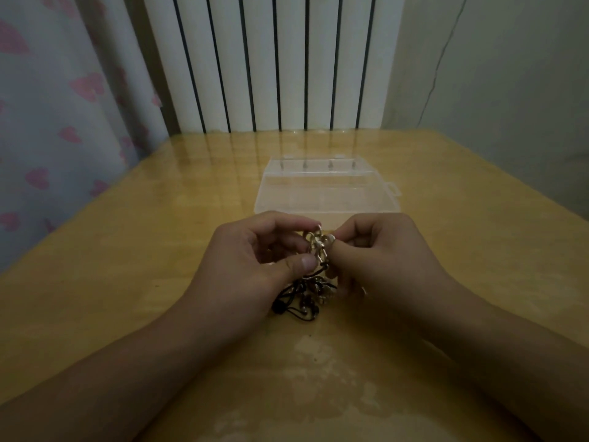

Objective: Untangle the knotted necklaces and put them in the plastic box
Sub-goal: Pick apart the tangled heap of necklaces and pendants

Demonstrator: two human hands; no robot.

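A tangle of necklaces (314, 282) sits between my hands: pale gold chain links on top, black cord with small beads hanging below onto the table. My left hand (255, 266) pinches the gold links from the left with thumb and fingers. From the right, my right hand (379, 260) grips the same knot with its fingertips. The clear plastic box (325, 189) lies just beyond my hands with its lid folded back, and nothing shows inside it.
The yellow wooden table (159, 250) has a glossy top with worn pale patches near me. A white ribbed radiator (271, 65) stands behind the far edge. A curtain with pink hearts (63, 122) hangs on the left, a grey wall on the right.
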